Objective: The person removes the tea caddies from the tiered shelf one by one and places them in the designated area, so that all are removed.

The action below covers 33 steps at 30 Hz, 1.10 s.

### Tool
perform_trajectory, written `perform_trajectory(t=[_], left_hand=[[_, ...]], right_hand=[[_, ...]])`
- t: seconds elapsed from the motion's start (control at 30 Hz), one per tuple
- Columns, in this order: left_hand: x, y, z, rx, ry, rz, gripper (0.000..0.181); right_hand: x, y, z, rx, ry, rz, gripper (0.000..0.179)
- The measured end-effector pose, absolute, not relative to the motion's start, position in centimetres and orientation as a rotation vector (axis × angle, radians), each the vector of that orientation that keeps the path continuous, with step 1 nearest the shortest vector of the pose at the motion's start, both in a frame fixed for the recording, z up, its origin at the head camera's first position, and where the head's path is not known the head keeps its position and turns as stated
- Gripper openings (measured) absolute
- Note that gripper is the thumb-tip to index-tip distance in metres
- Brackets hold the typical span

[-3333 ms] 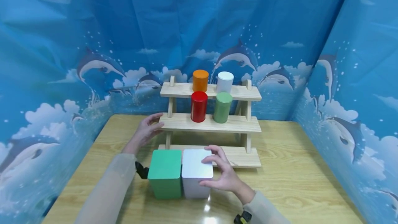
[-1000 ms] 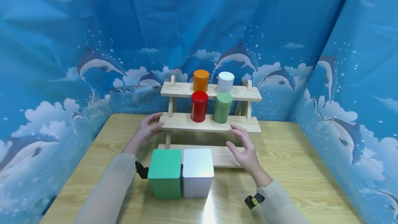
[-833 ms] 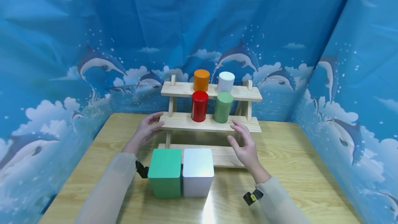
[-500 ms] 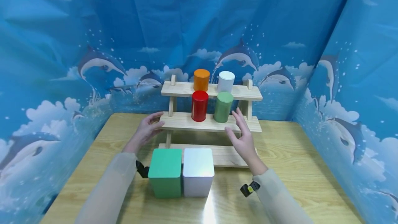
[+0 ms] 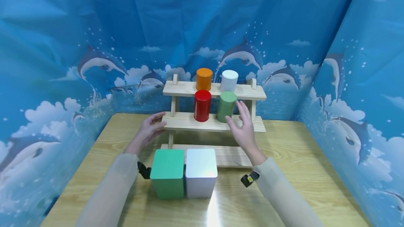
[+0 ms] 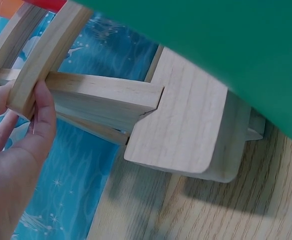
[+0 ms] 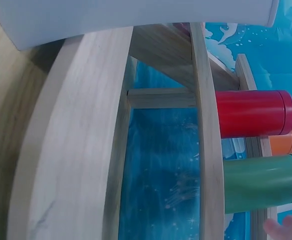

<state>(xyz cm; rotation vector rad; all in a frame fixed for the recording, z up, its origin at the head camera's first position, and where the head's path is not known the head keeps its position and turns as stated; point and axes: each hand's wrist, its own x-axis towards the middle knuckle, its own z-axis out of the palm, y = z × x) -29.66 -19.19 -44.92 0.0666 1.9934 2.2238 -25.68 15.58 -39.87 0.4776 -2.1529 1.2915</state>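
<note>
A three-tier wooden display stand (image 5: 189, 123) stands on the table. My left hand (image 5: 147, 130) pinches the left end of its middle shelf, thumb and fingers on either side of the board (image 6: 46, 55) in the left wrist view. On that shelf stand a red canister (image 5: 202, 106) and a green canister (image 5: 226, 107), both upright and lidded. My right hand (image 5: 245, 130) is just right of the green canister, fingers extended and thumb apart, in front of it in the head view. In the right wrist view only its fingertip (image 7: 285, 227) shows, beside the green canister (image 7: 260, 184).
An orange canister (image 5: 204, 79) and a white canister (image 5: 228, 81) stand on the top shelf. In front of the stand, a green box (image 5: 167, 174) and a white box (image 5: 201, 174) sit side by side on the wooden table (image 5: 296, 171). A blue dolphin-print curtain (image 5: 189, 16) hangs behind.
My right hand has left the white box, passed to the right, then moved up and forward to the green canister. The left hand has stayed at the shelf end.
</note>
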Motion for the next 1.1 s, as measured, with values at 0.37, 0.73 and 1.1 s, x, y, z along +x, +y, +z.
perform_trajectory(t=[0.37,0.73,1.1], left_hand=[[-29.7,-19.1,-44.8,0.076,2.005,2.213,0.060],[-29.6,-19.2,-44.8,0.076,1.998,2.233,0.057],[-29.8,-19.3,-45.0,0.077,1.967,2.223,0.059]], right_hand=[[-27.4,14.6,-38.8,0.437,-2.065,1.343,0.054],[-28.7,13.9,-38.5,0.413,-2.149,1.218,0.052],[-29.9,13.8,-39.1,0.406,-2.147,1.160,0.049]])
